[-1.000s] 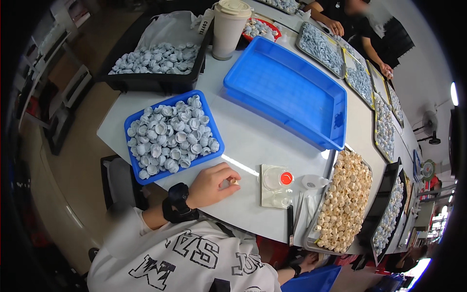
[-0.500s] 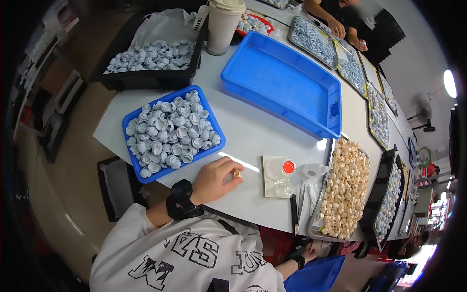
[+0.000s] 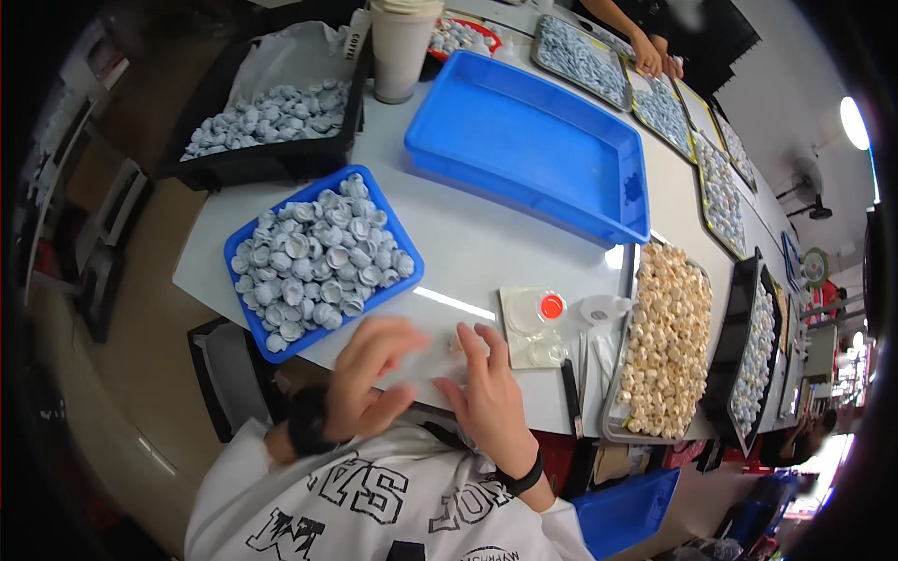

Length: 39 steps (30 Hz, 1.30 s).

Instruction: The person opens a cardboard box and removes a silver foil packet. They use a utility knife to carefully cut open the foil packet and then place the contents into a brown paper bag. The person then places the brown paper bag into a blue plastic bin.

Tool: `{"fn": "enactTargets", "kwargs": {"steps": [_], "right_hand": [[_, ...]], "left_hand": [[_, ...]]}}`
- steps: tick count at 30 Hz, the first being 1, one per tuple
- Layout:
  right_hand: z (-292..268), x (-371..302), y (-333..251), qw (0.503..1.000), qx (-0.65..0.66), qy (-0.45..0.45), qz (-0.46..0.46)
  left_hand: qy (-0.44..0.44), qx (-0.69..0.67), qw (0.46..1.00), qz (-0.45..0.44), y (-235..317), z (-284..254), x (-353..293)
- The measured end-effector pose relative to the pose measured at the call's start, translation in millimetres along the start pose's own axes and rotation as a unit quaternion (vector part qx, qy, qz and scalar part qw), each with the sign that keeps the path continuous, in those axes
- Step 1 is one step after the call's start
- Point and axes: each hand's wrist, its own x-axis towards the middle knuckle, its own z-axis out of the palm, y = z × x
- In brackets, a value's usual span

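My left hand (image 3: 367, 379), wearing a dark wrist device, is raised over the near table edge. It is blurred, but its fingers stand apart and hold nothing I can see. Beside it my right hand (image 3: 488, 397) has its fingers spread, also with nothing in its grasp. A small, blurred cream-coloured piece (image 3: 456, 345) shows on the table by my right fingertips. Left of the hands, a blue tray (image 3: 408, 285) holds a heap of pale grey-blue cup-shaped shells (image 3: 313, 252). To the right, a metal tray (image 3: 613, 411) holds many cream, rounded pieces (image 3: 666, 346).
Near my right hand are a pad (image 3: 513, 301) with small clear containers, a white squeeze bottle (image 3: 605, 309), a black-handled tool (image 3: 572, 397) and tweezers (image 3: 584, 365). A large blue bin (image 3: 524, 140), black bin (image 3: 262, 161) and lidded cup (image 3: 400, 51) stand behind. Another person's hands (image 3: 655, 56) work beyond.
My left hand has drawn back leftward from the small cream piece it pinched, and its fingers have spread. My right hand has come up from below the table edge to beside it.
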Motion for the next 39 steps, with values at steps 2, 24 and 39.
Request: {"fn": "enactTargets", "kwargs": {"steps": [2, 24, 39], "right_hand": [[10, 16, 3, 0.995, -0.088, -0.009, -0.04], [9, -14, 24, 0.924, 0.353, -0.038, 0.145], [5, -10, 41, 0.951, 0.302, -0.026, -0.051]], "left_hand": [[0.146, 0.177, 0.971, 0.074, 16, -41, -27], [0.02, 0.348, 0.932, -0.096, -71, -63, 0], [0.111, 0.349, 0.929, -0.05, -29, -113, 53]]}}
